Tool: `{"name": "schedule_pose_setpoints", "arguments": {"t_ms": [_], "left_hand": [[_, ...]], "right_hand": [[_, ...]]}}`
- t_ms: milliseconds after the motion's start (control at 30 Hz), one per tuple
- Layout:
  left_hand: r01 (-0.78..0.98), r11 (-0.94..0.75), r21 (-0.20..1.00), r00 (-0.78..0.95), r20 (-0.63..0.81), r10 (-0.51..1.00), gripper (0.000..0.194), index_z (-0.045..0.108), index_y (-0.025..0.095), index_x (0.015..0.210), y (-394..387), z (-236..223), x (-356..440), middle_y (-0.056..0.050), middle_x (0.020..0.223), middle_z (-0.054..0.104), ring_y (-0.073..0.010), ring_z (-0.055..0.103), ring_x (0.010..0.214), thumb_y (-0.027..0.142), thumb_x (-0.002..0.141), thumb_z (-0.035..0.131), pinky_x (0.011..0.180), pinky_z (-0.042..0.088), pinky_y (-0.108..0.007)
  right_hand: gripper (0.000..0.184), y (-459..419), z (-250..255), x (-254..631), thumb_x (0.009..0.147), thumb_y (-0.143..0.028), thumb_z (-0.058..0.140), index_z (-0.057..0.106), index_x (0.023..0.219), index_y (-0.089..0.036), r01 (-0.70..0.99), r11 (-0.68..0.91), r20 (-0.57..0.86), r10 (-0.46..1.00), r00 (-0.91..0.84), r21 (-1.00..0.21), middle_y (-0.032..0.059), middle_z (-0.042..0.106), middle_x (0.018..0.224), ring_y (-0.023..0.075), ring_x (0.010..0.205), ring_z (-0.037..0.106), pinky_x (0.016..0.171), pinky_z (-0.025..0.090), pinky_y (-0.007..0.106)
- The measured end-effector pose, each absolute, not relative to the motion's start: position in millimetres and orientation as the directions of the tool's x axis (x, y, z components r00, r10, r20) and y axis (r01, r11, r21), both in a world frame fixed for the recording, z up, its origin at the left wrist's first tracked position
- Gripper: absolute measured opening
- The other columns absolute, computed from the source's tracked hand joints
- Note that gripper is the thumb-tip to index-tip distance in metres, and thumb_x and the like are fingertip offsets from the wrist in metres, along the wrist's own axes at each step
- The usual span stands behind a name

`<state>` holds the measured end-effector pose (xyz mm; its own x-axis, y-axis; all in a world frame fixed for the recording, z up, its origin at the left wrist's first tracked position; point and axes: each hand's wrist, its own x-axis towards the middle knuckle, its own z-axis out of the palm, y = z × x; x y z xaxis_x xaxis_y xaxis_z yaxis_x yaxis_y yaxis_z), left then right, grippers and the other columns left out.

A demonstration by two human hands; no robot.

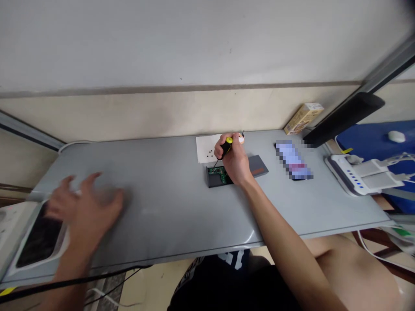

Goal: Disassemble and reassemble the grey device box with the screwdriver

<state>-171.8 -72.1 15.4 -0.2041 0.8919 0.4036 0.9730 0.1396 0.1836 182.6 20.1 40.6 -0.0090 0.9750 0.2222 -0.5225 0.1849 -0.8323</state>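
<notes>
My right hand (236, 162) is closed round a black and yellow screwdriver (227, 147). Its thin shaft slants down to the left, and the tip is at the upper edge of a green circuit board (220, 175) set in a dark case. My hand and wrist cover part of the case. A grey cover-like piece (259, 165) lies just right of it. Behind the case, several small dark screws lie on a white sheet of paper (202, 147). My left hand (84, 203), blurred, is over the left of the table, fingers spread and holding nothing, near a white-framed device with a dark screen (43, 235).
A phone (293, 160) with a lit, pixelated screen lies right of the case. Behind it stand a small yellow carton (304, 118) and a long black bar (345, 119). A white power strip (359, 175) with plugs sits at the right edge. A black cable (81, 278) crosses the front left.
</notes>
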Motion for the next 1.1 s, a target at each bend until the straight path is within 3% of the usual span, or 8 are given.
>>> {"name": "schedule_pose_setpoints", "arguments": {"t_ms": [67,133,233,467,600,733,867,1100], "left_hand": [[0.960,-0.091,0.266,-0.027,0.410,0.911,0.046,0.057,0.022,0.131,-47,17,-117,-0.016,0.150,0.043,-0.0392,0.043,0.139,0.041,0.090,0.063,0.116,0.031,-0.062],[0.855,-0.351,0.382,0.226,0.336,0.914,0.031,0.061,0.022,0.122,-24,14,-67,-0.010,0.122,0.065,-0.0294,0.058,0.122,0.035,0.094,0.058,0.112,0.038,-0.051],[0.727,-0.479,0.491,0.405,0.256,0.877,0.021,0.062,0.022,0.113,-3,6,-14,-0.005,0.098,0.067,-0.0226,0.064,0.097,0.034,0.097,0.055,0.096,0.048,-0.041],[0.668,-0.585,0.459,0.501,0.303,0.810,0.011,0.057,0.021,0.104,12,-8,8,-0.004,0.097,0.065,-0.0213,0.062,0.092,0.026,0.096,0.054,0.089,0.048,-0.037],[0.632,-0.632,0.448,0.555,0.308,0.773,0.013,0.062,0.021,0.102,17,-12,7,-0.004,0.095,0.064,-0.0202,0.062,0.091,0.023,0.098,0.049,0.091,0.048,-0.037],[0.636,-0.623,0.455,0.544,0.307,0.780,0.016,0.065,0.021,0.102,17,-14,9,-0.004,0.094,0.064,-0.0204,0.062,0.091,0.023,0.097,0.050,0.091,0.049,-0.038],[0.629,-0.629,0.456,0.553,0.307,0.775,0.018,0.066,0.021,0.103,16,-14,7,-0.004,0.093,0.066,-0.0207,0.063,0.091,0.022,0.097,0.050,0.091,0.050,-0.039],[0.611,-0.642,0.463,0.575,0.297,0.762,0.020,0.067,0.021,0.109,16,-15,5,-0.004,0.098,0.070,-0.0221,0.065,0.095,0.019,0.098,0.050,0.093,0.049,-0.040]], "right_hand": [[0.052,20,40,180,0.094,-0.076,0.045,0.052,0.085,-0.025,-0.509,0.204,0.226,0.974,0.020,-0.836,-0.0021,0.041,0.065,0.0142,0.059,0.042,0.056,0.039,0.029],[0.053,20,39,179,0.094,-0.077,0.043,0.052,0.087,-0.025,-0.502,0.231,0.249,0.968,0.032,-0.833,-0.0028,0.039,0.065,0.0138,0.058,0.040,0.055,0.037,0.029],[0.042,20,36,179,0.096,-0.069,0.052,0.052,0.093,-0.027,-0.498,0.276,0.305,0.952,0.025,-0.822,-0.0049,0.037,0.064,0.0128,0.057,0.036,0.056,0.033,0.028],[0.032,22,36,190,0.097,-0.057,0.060,0.046,0.094,-0.029,-0.482,0.270,0.318,0.948,-0.020,-0.834,-0.0044,0.045,0.071,0.0136,0.062,0.042,0.059,0.040,0.028],[0.037,30,42,196,0.095,-0.064,0.058,0.056,0.094,-0.027,-0.420,0.225,0.310,0.940,-0.145,-0.879,0.0012,0.053,0.084,0.0157,0.071,0.051,0.066,0.048,0.031],[0.047,39,50,191,0.094,-0.072,0.052,0.059,0.091,-0.026,-0.385,0.097,0.224,0.928,-0.299,-0.918,0.0022,0.051,0.081,0.0160,0.070,0.050,0.064,0.048,0.031],[0.047,35,48,180,0.096,-0.074,0.043,0.051,0.092,-0.027,-0.448,0.108,0.207,0.962,-0.179,-0.888,-0.0020,0.043,0.070,0.0145,0.060,0.041,0.056,0.041,0.028],[0.025,27,37,185,0.100,-0.046,0.061,0.044,0.095,-0.029,-0.537,0.215,0.276,0.961,-0.034,-0.816,-0.0043,0.047,0.073,0.0115,0.059,0.041,0.057,0.037,0.027]]}}
